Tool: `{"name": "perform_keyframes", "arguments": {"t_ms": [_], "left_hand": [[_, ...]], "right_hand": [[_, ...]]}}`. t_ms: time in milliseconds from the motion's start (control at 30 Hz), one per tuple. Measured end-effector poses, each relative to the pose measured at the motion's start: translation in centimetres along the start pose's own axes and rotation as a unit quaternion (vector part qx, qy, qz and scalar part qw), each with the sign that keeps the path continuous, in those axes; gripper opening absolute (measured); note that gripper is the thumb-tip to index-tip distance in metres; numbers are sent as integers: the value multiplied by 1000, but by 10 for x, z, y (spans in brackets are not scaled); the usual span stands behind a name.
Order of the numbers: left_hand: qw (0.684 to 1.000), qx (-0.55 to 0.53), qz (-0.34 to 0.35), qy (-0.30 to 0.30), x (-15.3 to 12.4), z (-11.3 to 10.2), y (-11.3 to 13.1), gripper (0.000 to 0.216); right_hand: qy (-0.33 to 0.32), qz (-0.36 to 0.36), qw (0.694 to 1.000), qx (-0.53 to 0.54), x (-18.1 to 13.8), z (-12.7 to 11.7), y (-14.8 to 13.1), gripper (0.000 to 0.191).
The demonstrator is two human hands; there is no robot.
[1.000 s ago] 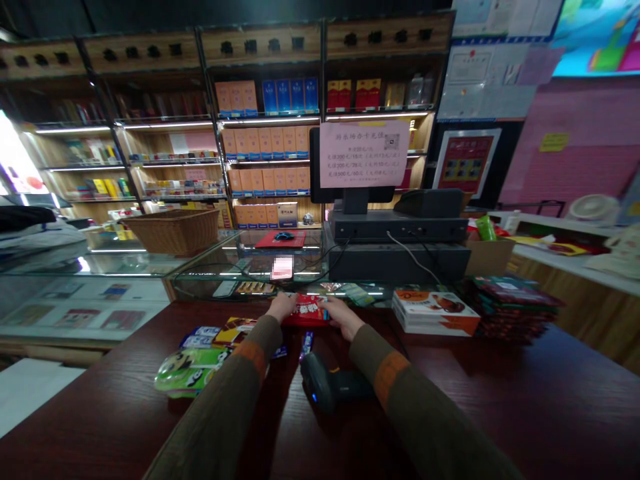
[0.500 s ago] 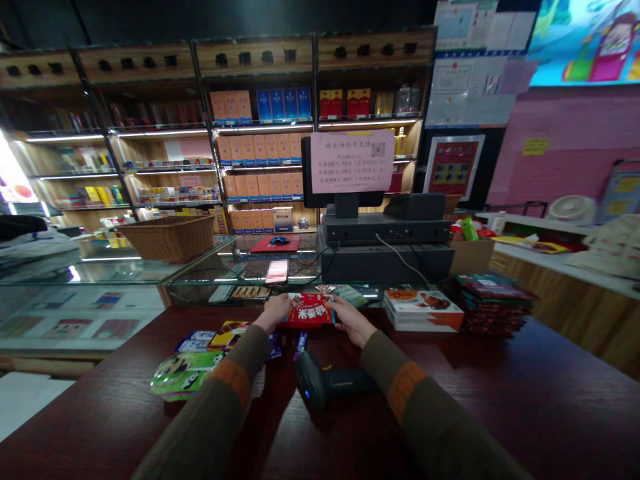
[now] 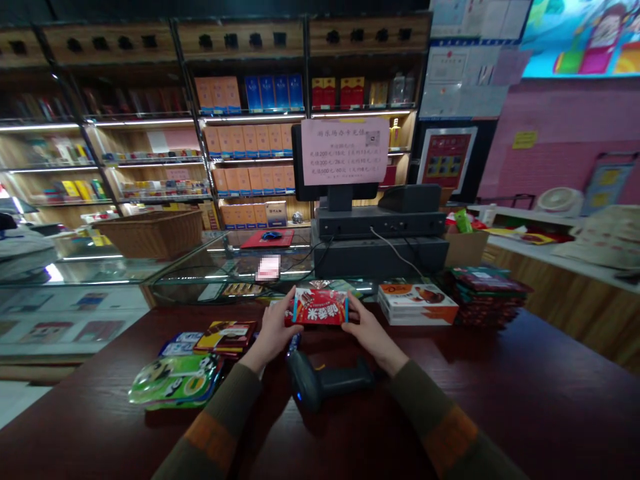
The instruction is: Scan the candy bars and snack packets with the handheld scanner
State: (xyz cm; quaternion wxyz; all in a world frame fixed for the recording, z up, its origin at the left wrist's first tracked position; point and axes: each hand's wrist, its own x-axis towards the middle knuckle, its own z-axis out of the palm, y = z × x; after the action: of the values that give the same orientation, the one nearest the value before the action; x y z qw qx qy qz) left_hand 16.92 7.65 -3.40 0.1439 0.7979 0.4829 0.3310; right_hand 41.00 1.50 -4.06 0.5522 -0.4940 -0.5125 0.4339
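Note:
Between my hands, a red snack packet (image 3: 321, 307) with white lettering and blue ends is held level above the brown table. My left hand (image 3: 274, 328) is closed on its left end. On the other end, my right hand (image 3: 369, 328) grips with thumb and fingers. Just below the packet lies a dark barcode scanner (image 3: 320, 381), its handle pointing right and a blue light glowing. To the left of my left hand are a green panda-print package (image 3: 175, 380), yellow-and-brown packets (image 3: 227, 337) and blue-and-white packets (image 3: 180, 343).
Behind the packet, a glass counter (image 3: 200, 280) holds a phone (image 3: 269, 267). A cash register (image 3: 380, 243) with a screen stands at the back. On the table's right are a white-and-orange box (image 3: 417, 303) and a stack of dark packets (image 3: 487, 297). A wicker basket (image 3: 150, 235) is far left.
Both hands have lifted the red packet closer to me, and it now appears larger and more face-on. The camera view has shifted slightly. The scanner still lies on the table.

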Motion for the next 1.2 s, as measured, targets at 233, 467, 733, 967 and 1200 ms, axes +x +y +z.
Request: {"name": "perform_keyframes", "arguments": {"t_ms": [233, 467, 733, 967, 1200], "left_hand": [[990, 71, 105, 60, -7, -1, -13, 85], [973, 128, 170, 92, -16, -14, -18, 82], [988, 35, 140, 51, -20, -13, -14, 73], [988, -105, 80, 75, -18, -9, -9, 47], [986, -130, 57, 92, -17, -6, -8, 39]], "right_hand": [[-2, -79, 991, -109, 2, -10, 10, 94], [-32, -157, 961, -225, -8, -26, -1, 80], [-29, -163, 957, -240, -14, -37, -10, 75], [-44, -42, 990, -129, -11, -22, -6, 58], [-3, 61, 997, -49, -8, -17, -4, 54]]}}
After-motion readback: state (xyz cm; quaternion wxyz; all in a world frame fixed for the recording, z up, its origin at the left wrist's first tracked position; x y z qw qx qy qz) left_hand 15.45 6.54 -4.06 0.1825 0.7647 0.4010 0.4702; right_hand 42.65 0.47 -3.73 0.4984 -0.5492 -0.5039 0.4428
